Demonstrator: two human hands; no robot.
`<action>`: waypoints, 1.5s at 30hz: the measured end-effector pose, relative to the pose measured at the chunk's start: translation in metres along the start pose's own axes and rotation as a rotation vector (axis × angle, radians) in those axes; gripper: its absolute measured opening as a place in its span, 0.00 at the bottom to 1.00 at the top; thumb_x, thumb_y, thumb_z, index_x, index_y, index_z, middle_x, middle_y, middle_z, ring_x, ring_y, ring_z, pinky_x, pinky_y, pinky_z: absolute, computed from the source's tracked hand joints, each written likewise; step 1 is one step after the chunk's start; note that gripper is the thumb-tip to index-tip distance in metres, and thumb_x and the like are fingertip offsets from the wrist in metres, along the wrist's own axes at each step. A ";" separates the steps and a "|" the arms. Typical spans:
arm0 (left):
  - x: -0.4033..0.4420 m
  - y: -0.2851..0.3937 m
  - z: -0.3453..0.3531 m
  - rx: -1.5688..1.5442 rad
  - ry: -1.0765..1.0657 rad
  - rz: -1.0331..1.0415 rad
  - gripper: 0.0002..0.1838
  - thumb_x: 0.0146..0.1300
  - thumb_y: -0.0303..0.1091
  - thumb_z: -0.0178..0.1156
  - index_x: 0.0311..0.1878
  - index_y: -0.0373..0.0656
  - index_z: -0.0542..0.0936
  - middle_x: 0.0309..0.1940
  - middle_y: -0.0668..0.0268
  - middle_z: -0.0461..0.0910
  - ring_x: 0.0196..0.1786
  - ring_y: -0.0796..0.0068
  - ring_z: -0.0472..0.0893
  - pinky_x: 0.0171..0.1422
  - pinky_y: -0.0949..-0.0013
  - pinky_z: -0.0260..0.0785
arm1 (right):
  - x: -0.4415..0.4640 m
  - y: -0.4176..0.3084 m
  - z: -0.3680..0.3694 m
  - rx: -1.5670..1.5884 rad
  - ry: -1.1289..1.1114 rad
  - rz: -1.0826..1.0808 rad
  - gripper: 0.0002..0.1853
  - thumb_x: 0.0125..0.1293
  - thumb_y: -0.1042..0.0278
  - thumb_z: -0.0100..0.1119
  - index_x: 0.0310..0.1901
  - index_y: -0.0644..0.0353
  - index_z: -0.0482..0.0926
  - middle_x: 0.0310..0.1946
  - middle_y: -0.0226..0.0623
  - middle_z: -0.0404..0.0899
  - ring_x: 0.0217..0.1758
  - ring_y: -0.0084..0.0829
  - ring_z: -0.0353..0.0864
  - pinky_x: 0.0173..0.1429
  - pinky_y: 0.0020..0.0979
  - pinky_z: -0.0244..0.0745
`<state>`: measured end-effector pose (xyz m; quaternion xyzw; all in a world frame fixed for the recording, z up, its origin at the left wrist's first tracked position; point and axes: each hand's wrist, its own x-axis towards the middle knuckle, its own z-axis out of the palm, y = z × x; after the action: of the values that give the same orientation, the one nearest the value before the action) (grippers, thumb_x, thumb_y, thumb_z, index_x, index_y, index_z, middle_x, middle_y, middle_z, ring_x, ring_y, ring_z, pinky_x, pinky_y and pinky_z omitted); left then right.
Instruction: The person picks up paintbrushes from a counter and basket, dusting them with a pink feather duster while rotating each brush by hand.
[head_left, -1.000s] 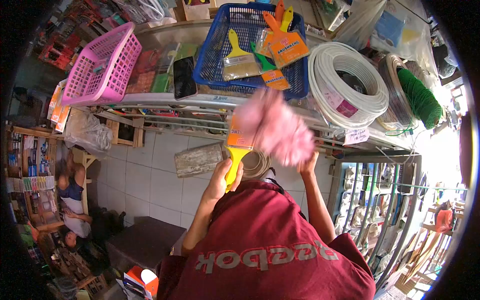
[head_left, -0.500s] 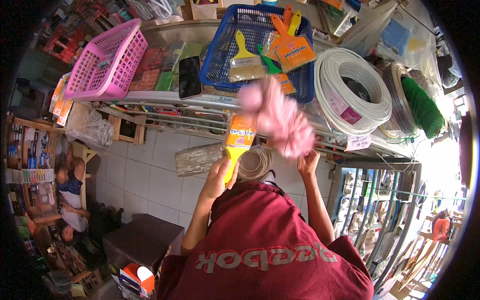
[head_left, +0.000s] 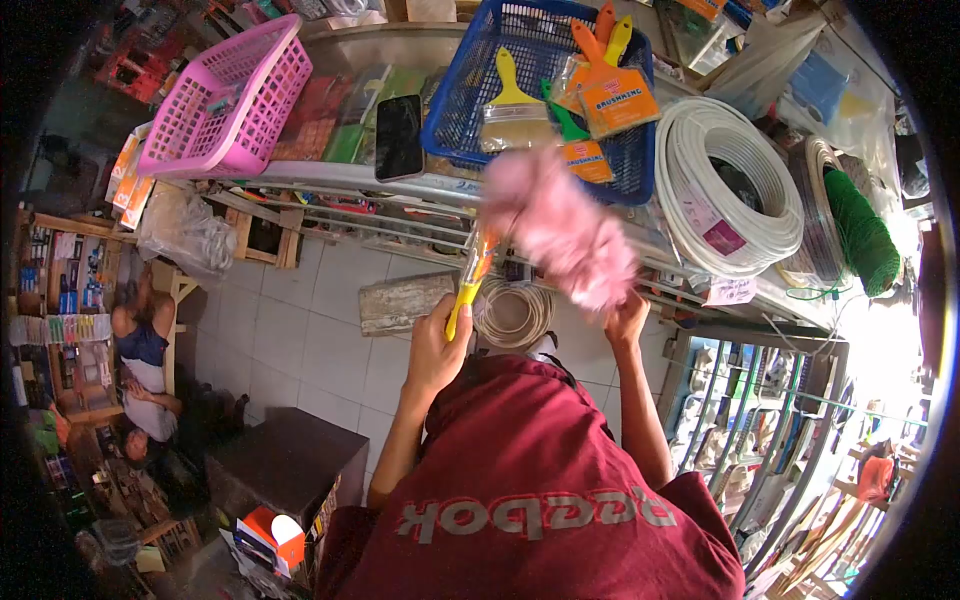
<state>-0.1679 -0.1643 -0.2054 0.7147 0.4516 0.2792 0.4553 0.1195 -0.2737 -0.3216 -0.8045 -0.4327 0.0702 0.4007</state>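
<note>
My left hand (head_left: 437, 352) is closed around the yellow handle of a paintbrush (head_left: 466, 296), its bristle end upward in an orange-printed sleeve and turned nearly edge-on. In my right hand (head_left: 627, 318) is the lower end of a fluffy pink duster (head_left: 578, 232), blurred by motion. The duster's head slants up to the left, its tip right by the brush's sleeve; whether they touch I cannot tell. Just beyond, a blue plastic basket (head_left: 441, 133) on the glass counter bears several paintbrushes, among them a yellow-handled brush (head_left: 507, 78) and an orange-handled brush (head_left: 603, 88).
Left on the counter are a pink basket (head_left: 222, 160) and a black phone (head_left: 399, 137). White cable coils (head_left: 690, 190) and green netting (head_left: 862, 232) stand to the right. A wooden board (head_left: 405, 304) lies on the floor below. Another person (head_left: 148, 375) is at far left.
The paintbrush has turned from showing its printed face to nearly edge-on. The duster has shifted slightly, still blurred. Counter items appear a little farther right as the view moved.
</note>
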 end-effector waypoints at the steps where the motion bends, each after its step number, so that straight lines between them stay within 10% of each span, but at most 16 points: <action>1: 0.000 0.003 -0.001 0.008 0.013 0.000 0.16 0.68 0.41 0.49 0.30 0.38 0.70 0.14 0.58 0.68 0.17 0.65 0.72 0.23 0.63 0.61 | 0.001 -0.002 0.001 0.041 0.013 0.072 0.05 0.45 0.70 0.60 0.22 0.61 0.76 0.18 0.45 0.75 0.22 0.49 0.76 0.28 0.40 0.71; 5: 0.001 -0.005 0.001 0.053 0.089 0.107 0.15 0.67 0.39 0.51 0.29 0.38 0.69 0.12 0.58 0.67 0.16 0.61 0.72 0.21 0.62 0.60 | 0.009 -0.020 -0.002 0.039 -0.012 -0.325 0.04 0.46 0.73 0.54 0.23 0.64 0.75 0.15 0.50 0.72 0.17 0.50 0.71 0.24 0.39 0.67; 10: -0.001 0.002 -0.004 0.046 0.045 -0.010 0.13 0.65 0.39 0.53 0.31 0.38 0.71 0.13 0.57 0.68 0.16 0.58 0.72 0.22 0.62 0.61 | 0.003 0.010 0.009 0.185 -0.043 0.086 0.08 0.48 0.73 0.51 0.29 0.64 0.78 0.25 0.50 0.77 0.31 0.50 0.79 0.34 0.42 0.73; 16: -0.002 -0.006 0.000 -0.002 0.123 0.046 0.13 0.65 0.38 0.53 0.31 0.38 0.71 0.13 0.57 0.68 0.15 0.63 0.69 0.22 0.63 0.60 | -0.009 0.014 0.009 0.033 -0.257 -0.194 0.10 0.47 0.68 0.53 0.30 0.63 0.79 0.37 0.54 0.78 0.46 0.56 0.76 0.50 0.43 0.71; 22: 0.001 -0.006 -0.007 0.084 0.067 -0.068 0.12 0.59 0.37 0.59 0.42 0.39 0.76 0.17 0.58 0.75 0.18 0.66 0.74 0.25 0.64 0.65 | 0.003 -0.001 0.009 0.213 -0.136 -0.109 0.09 0.46 0.69 0.54 0.30 0.62 0.79 0.27 0.47 0.80 0.32 0.50 0.80 0.39 0.39 0.74; 26: 0.003 0.003 -0.012 -0.009 0.072 0.320 0.09 0.64 0.35 0.54 0.38 0.38 0.74 0.21 0.57 0.75 0.23 0.62 0.77 0.30 0.64 0.68 | 0.000 0.011 0.000 0.048 -0.293 -0.239 0.11 0.42 0.70 0.56 0.30 0.60 0.81 0.30 0.45 0.80 0.34 0.49 0.80 0.39 0.41 0.75; 36: 0.002 -0.024 0.008 -0.290 -0.087 -0.212 0.11 0.67 0.39 0.52 0.42 0.40 0.70 0.18 0.67 0.74 0.13 0.82 0.72 0.17 0.76 0.65 | -0.020 0.038 0.034 0.163 -0.145 -0.096 0.14 0.47 0.70 0.54 0.37 0.65 0.78 0.36 0.51 0.79 0.41 0.52 0.77 0.42 0.40 0.72; 45: 0.002 -0.036 0.011 -0.206 -0.014 -0.161 0.13 0.63 0.33 0.59 0.45 0.40 0.68 0.18 0.70 0.74 0.15 0.86 0.71 0.15 0.78 0.61 | -0.028 0.026 0.021 0.059 -0.096 0.071 0.08 0.51 0.66 0.58 0.25 0.63 0.78 0.19 0.50 0.74 0.24 0.51 0.76 0.28 0.42 0.70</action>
<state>-0.1721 -0.1601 -0.2421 0.6276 0.4732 0.2815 0.5504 0.1093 -0.2905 -0.3599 -0.8029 -0.4205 0.1355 0.4002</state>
